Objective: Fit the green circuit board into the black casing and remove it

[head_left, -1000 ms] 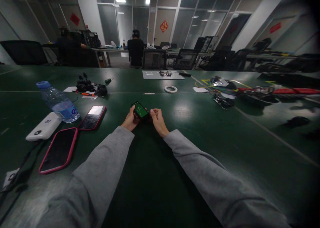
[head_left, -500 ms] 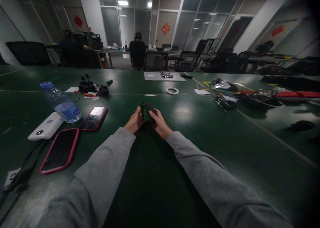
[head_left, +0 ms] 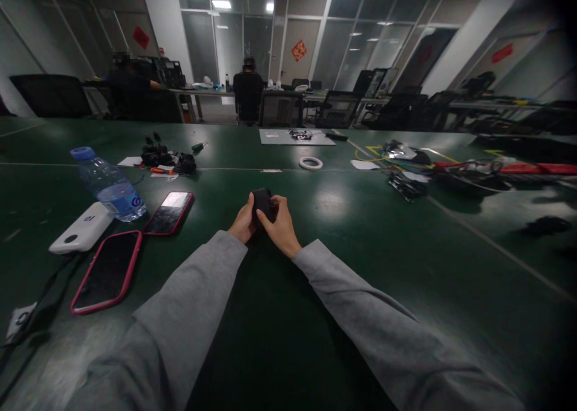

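Observation:
Between my two hands is a small black box (head_left: 262,201), held up above the green table (head_left: 270,315). My left hand (head_left: 243,222) grips its left side. My right hand (head_left: 283,226) closes on its right side, with the thumb across the near face and the fingers at the right edge. Only a dark, plain face of the box shows; its far side is hidden from me.
On the left are a water bottle (head_left: 110,185), a white power bank (head_left: 83,228) with a cable, and two red-edged phones (head_left: 108,270). A white ring (head_left: 311,163) lies ahead. Black parts (head_left: 166,158) sit back left; cables and tools (head_left: 406,158) sprawl right.
The box has turned in my hands: its green circuit-board side faced me before, and a black face shows now. My right hand has shifted its hold slightly.

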A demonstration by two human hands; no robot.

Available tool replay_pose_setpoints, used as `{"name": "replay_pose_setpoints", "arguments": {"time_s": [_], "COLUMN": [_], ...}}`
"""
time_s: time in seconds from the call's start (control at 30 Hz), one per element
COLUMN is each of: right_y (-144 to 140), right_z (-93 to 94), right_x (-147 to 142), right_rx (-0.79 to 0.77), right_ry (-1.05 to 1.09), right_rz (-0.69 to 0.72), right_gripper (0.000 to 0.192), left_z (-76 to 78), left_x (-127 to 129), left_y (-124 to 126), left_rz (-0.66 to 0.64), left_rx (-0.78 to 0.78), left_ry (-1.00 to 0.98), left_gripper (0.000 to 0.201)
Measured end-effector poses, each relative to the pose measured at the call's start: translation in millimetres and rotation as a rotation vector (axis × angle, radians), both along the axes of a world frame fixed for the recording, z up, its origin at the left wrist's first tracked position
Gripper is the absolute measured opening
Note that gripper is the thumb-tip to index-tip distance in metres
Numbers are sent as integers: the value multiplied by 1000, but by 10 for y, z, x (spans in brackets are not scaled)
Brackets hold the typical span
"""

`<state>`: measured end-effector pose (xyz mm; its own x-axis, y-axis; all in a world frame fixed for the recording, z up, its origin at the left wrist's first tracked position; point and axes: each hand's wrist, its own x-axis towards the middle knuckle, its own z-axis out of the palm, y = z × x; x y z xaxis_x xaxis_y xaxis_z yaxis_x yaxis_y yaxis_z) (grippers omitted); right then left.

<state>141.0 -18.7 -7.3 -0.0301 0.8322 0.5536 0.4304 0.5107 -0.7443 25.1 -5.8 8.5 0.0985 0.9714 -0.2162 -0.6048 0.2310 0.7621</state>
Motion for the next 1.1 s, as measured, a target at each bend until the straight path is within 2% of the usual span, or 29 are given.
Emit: {"name": "replay_pose_setpoints", "arguments": {"time_s": [0.27,0.47,0.7,0.9,1.1], "right_y": [-57,-128,-152,-142,-188], "right_z": [49,91,71,41,113], "right_x": [-4,-21,-37,-32,-31], "right_rx": [3,-5,25,30,110], "right_ry": [-47,-65,-160,-210,-137], "right_rz": [28,87,136,135,83], "right_gripper": [45,48,60,61,56], "left_z": [18,24,-67,-63,-45], "left_x": [-27,-80,-143,-155,-150], "left_y": [-14,-7,66,72,71], "left_rz": [-9,-53,-138,-154,-46], "left_rx": [-17,-88,-3,4,-37], "left_ry": [9,-42,-172,-178,-162], "left_gripper": [60,72,76,78,73]}}
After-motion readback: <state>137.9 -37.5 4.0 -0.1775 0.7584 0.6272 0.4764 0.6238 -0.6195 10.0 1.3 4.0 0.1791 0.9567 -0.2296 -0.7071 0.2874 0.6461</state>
